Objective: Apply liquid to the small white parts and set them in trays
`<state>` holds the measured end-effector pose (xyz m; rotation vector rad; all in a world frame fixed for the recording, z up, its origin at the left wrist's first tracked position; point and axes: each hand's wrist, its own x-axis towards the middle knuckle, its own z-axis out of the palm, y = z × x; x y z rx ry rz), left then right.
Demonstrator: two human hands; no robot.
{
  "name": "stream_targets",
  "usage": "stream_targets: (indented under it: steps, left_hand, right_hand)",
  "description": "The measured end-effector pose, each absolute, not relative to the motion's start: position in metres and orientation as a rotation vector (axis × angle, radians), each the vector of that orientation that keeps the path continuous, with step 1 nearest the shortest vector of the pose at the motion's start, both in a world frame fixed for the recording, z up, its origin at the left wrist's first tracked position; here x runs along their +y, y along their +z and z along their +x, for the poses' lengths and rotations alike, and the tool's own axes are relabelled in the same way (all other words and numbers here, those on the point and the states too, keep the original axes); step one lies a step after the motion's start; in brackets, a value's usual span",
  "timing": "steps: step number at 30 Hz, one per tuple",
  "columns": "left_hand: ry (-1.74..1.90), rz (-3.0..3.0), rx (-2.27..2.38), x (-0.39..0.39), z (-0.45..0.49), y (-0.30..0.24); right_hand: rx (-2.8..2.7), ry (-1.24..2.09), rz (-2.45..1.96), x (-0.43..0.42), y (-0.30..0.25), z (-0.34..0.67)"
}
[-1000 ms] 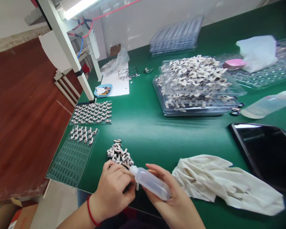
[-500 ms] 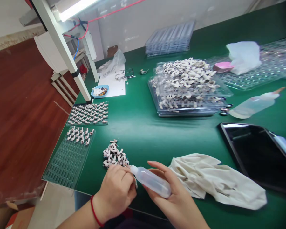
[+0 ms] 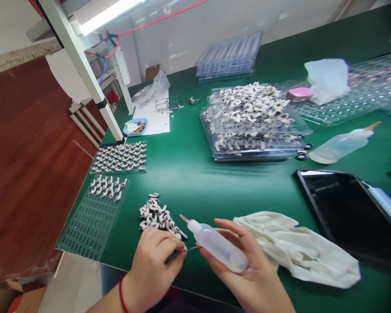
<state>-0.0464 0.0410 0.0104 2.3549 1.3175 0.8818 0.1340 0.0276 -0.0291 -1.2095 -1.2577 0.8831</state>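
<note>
My right hand (image 3: 247,261) is wrapped round a translucent squeeze bottle (image 3: 220,248) with a white cap and a thin needle tip. The bottle tilts so that its tip points up and left, clear of the other hand. Between the thumb and finger of my left hand (image 3: 156,261) sits a small white earbud shell (image 3: 183,249), mostly hidden by the fingertips. A thin wire-like strand shows between the two hands. Just beyond my left hand lies a loose pile of white earbud shells (image 3: 154,214) on the green table.
At left, one clear tray (image 3: 87,224) is partly filled with shells, and a fuller tray (image 3: 119,157) lies behind it. Stacked trays (image 3: 257,154) carry heaped shells. A cream cloth (image 3: 299,243), black tablet (image 3: 348,208) and second bottle (image 3: 337,148) lie to the right.
The bottle and my right hand have moved right, so the needle tip is now away from my left hand. My left hand still pinches the shell, which is turned more into view.
</note>
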Motion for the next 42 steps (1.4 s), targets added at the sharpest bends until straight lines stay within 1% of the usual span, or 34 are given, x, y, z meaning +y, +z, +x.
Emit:
stream_targets:
  steps: [5, 12, 18, 42]
  left_hand:
    - [0.874, 2.114, 1.325, 0.034, -0.047, 0.015]
    - [0.846, 2.005, 1.344, 0.0328, -0.0457, 0.019]
    - [0.796, 1.968, 1.375, 0.0337, -0.047, 0.0193]
    - [0.825, 1.998, 1.32, 0.0349, -0.0487, 0.0207]
  right_hand:
    - [-1.244, 0.871, -1.174, 0.0289, -0.0196, 0.1325]
    - [-1.264, 0.888, -1.16, 0.0262, -0.0191, 0.1332]
    - [-1.25, 0.893, -1.133, 0.0268, -0.0202, 0.1298]
    - [-1.336, 0.903, -1.072, 0.026, -0.0212, 0.1289]
